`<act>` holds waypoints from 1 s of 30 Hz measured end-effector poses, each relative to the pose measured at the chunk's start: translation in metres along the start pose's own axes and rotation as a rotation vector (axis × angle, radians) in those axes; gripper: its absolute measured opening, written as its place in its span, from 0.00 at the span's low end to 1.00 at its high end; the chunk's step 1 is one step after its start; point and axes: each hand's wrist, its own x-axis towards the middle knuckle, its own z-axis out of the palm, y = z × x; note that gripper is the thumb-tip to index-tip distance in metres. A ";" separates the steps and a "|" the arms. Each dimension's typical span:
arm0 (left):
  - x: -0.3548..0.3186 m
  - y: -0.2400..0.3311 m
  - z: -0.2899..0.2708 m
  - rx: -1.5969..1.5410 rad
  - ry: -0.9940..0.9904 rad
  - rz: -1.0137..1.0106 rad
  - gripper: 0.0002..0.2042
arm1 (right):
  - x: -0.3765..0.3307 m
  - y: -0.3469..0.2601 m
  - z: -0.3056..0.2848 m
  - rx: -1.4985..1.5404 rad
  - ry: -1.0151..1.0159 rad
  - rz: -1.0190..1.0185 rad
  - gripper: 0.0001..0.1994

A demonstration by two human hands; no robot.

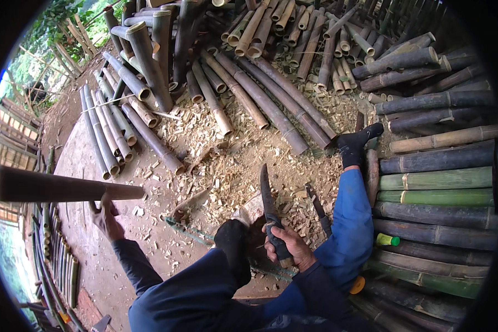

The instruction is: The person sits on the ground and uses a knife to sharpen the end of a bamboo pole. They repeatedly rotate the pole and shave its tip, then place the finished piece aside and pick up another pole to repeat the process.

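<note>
My left hand (108, 220) is closed on a dark bamboo pole (66, 188). The pole is held roughly level, out to the left above the ground, its thin end just past my fingers. My right hand (294, 247) grips the handle of a long machete (268, 191), whose dark blade points up and away from me. Close beyond that hand is a pale piece of wood (252, 208), partly hidden by my dark-covered foot (232, 246). A second dark blade (318, 206) with a dark handle lies on the shavings right of the machete.
Wood chips (232, 171) cover the ground ahead. Cut bamboo poles (282, 102) lie in bundles at the far side. Stacked dark and green bamboo (437, 180) lines the right, with a green-capped bottle (387, 239) on it. My other foot (359, 144) rests near that stack.
</note>
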 end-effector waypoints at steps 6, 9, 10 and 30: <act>0.003 0.020 0.020 -0.280 -0.083 -0.132 0.19 | 0.006 0.019 -0.006 -0.090 0.082 -0.102 0.19; -0.009 -0.006 0.034 -0.802 -0.214 -0.277 0.21 | 0.006 0.022 -0.007 -0.012 0.047 -0.079 0.15; -0.008 -0.013 0.041 -0.810 -0.228 -0.349 0.19 | 0.005 0.023 -0.008 -0.131 0.164 -0.084 0.15; -0.084 -0.056 0.118 -0.457 0.198 -0.428 0.19 | 0.021 0.037 0.016 -1.432 0.586 -0.643 0.20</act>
